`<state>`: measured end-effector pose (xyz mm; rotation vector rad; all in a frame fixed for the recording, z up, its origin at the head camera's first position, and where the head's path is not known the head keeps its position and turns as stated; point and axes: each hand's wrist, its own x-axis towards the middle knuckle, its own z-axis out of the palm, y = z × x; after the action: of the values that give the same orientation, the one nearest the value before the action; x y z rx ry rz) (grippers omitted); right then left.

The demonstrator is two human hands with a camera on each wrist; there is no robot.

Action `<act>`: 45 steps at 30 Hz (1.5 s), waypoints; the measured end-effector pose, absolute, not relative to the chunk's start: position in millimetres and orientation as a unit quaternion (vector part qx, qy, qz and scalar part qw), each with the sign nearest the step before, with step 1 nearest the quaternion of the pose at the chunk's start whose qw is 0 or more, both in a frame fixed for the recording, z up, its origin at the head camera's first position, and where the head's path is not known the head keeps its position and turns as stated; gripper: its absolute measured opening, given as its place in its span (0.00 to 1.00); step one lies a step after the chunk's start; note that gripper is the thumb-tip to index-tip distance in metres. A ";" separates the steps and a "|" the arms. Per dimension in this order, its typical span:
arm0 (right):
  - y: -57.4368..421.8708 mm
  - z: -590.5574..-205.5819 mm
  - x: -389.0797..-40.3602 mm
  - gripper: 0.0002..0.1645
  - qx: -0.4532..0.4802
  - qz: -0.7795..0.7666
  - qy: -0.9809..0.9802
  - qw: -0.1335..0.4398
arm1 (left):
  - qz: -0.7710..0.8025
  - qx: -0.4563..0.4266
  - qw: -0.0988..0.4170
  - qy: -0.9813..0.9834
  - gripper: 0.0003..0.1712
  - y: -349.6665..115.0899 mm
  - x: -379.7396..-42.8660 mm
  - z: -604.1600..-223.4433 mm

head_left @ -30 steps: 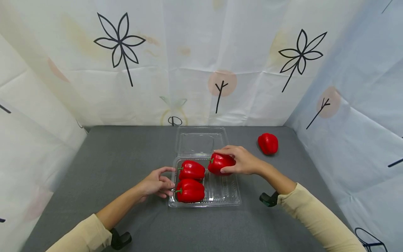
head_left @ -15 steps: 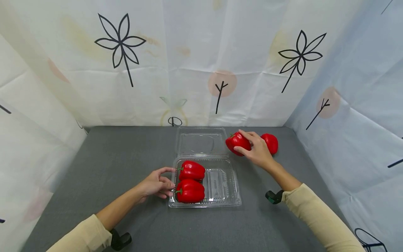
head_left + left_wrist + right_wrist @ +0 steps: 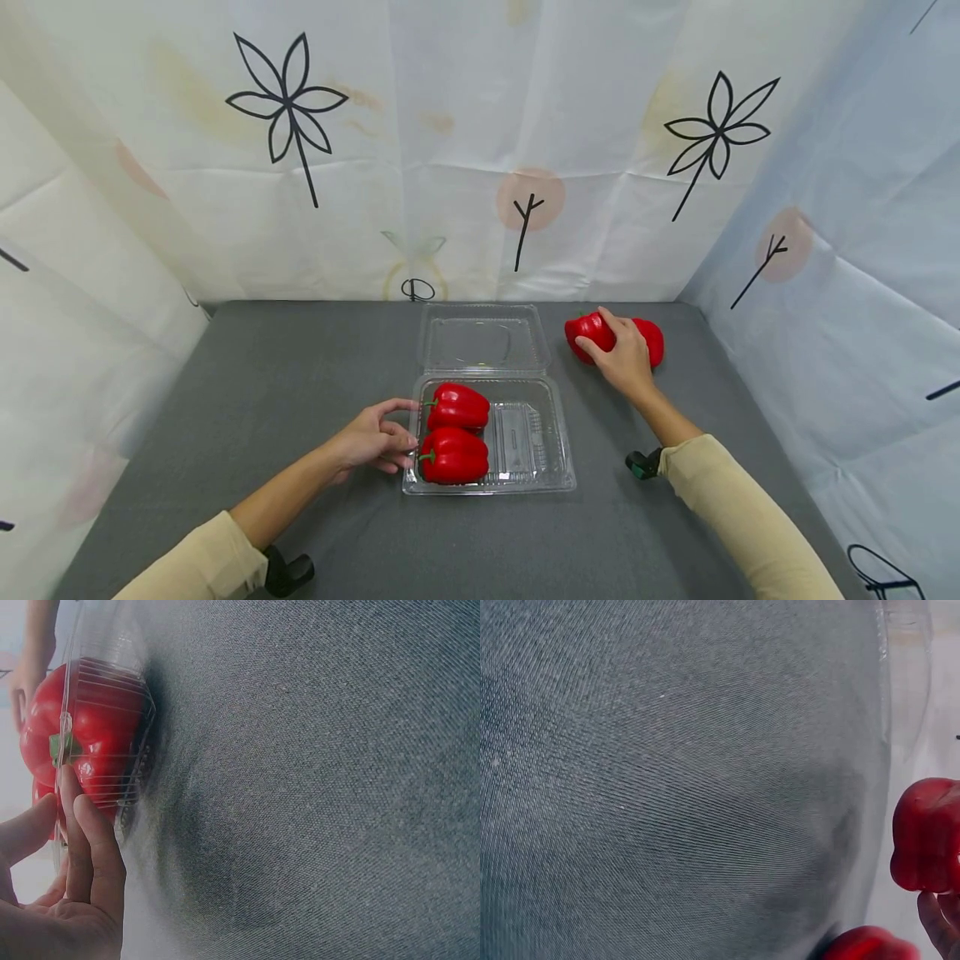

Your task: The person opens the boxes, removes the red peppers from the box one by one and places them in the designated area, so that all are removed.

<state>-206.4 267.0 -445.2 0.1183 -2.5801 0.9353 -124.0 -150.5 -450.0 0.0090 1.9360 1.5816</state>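
Your right hand (image 3: 624,362) held a glossy red bell pepper (image 3: 589,330) between thumb and fingers, near the back right corner of the dark grey cloth-covered table (image 3: 300,358). That held pepper lay to the right of the clear plastic tray (image 3: 529,433) and farther back, just beyond the right edge of its flat, open clear plastic lid (image 3: 482,337). The right-wrist view suggested it was raised off the cloth. A trace of green hinted at a stem towards the table's back edge, but your fingers hid too much to settle its long axis.

Another glossy red pepper (image 3: 652,342) was on your hand's right side, nearer the table's right edge; you could not tell whether the two touched.

Your left hand (image 3: 377,435), much the farther from them, pinched the tray's left edge. Inside that edge lay two red peppers, one behind (image 3: 461,406) and one in front (image 3: 454,456), long axes left to right, stems towards your left hand, leaving the tray's right half bare.
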 end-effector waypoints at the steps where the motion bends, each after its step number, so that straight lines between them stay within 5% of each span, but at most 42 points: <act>1: 267.5 -447.1 -207.6 0.38 0.038 0.334 -0.921 0.197 | 0.600 0.003 0.315 0.735 0.35 -150.6 -123.8 -449.7; 34: 264.4 -475.0 -220.9 0.41 -0.056 0.328 -0.933 0.137 | 0.602 -0.002 0.319 0.732 0.36 -150.0 -125.3 -450.2; 45: 248.9 -448.3 -208.3 0.42 -0.015 0.331 -0.921 0.203 | 0.606 -0.003 0.319 0.729 0.36 -150.9 -125.5 -451.2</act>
<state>-208.3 248.9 -448.3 -0.0420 -2.5715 0.9236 -125.5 -150.9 -451.2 -0.0068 1.9162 1.5950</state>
